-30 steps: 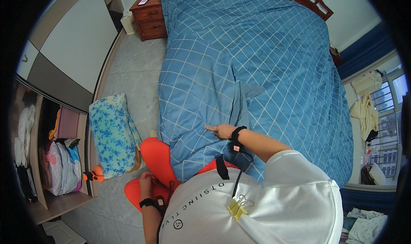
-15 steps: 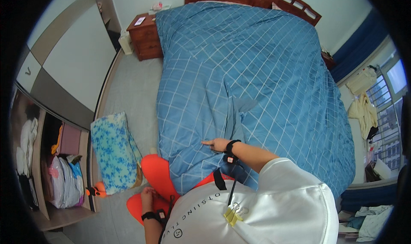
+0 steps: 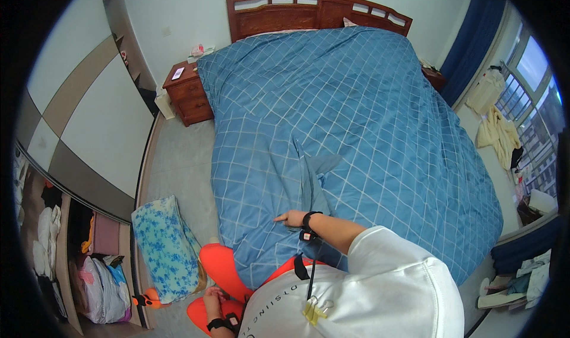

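Note:
A blue quilt [image 3: 350,124] with a white line grid covers the big bed. My right hand [image 3: 292,219] lies on its near left part, index finger stretched out to the left, the other fingers partly hidden. It touches the cloth beside a raised fold [image 3: 309,175] and grips nothing that I can see. My left hand [image 3: 212,300] rests low by my orange-red trouser leg [image 3: 222,270], fingers loosely bent, with nothing visible in it. Both wrists wear black bands.
On the floor at left lies a folded blue floral bedding piece [image 3: 166,246]. An open wardrobe [image 3: 74,267] with clothes and bags stands beyond it. A wooden nightstand [image 3: 193,100] with a phone [image 3: 177,73] flanks the headboard [image 3: 279,20]. Clothes [image 3: 499,136] lie by the window.
The view has tilted up, so the bed and headboard sit lower and show more fully. My right hand keeps its place on the quilt; my left stays by my leg.

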`<state>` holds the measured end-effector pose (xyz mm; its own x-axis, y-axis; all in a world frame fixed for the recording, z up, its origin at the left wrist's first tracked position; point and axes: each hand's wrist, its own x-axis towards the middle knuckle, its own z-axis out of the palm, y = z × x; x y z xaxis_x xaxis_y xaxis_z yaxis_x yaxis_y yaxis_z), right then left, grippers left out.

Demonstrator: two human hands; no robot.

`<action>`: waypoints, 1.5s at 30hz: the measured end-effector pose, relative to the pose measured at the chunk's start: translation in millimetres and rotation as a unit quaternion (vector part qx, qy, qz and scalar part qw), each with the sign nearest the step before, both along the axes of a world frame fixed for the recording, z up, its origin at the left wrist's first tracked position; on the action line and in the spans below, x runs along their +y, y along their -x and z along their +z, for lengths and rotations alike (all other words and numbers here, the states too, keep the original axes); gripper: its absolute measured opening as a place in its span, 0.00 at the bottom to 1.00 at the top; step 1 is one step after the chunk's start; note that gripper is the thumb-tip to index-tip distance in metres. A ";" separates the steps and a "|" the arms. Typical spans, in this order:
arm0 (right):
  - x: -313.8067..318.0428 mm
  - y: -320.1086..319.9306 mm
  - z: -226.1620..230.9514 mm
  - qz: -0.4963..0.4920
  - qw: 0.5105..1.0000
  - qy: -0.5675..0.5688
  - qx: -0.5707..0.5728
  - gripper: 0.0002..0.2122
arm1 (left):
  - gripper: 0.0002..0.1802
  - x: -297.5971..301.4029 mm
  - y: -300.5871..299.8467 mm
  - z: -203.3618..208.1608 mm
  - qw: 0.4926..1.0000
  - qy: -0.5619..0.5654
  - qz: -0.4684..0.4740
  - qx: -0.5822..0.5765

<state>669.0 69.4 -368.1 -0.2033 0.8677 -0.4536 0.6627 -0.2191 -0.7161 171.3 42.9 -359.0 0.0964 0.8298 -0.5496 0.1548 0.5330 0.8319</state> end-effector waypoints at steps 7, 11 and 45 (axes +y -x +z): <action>-0.8 5.0 -8.5 -0.007 1.000 -0.019 0.003 0.24 | 0.10 -12.4 -3.9 20.2 1.000 -0.010 0.010 0.006; 0.6 3.4 -1.7 -0.002 1.000 -0.001 -0.028 0.21 | 0.09 -11.0 -2.7 17.7 1.000 -0.009 0.022 -0.008; 14.0 2.5 -13.2 -0.214 0.964 0.020 0.154 0.11 | 0.14 34.3 -22.7 -14.5 0.994 0.101 -0.031 -0.008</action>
<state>666.5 83.3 -381.3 0.0397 0.8850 -0.4640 0.2631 -0.4572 -0.8496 194.0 77.2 -373.5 0.1541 0.6949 -0.7024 0.1804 0.6792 0.7115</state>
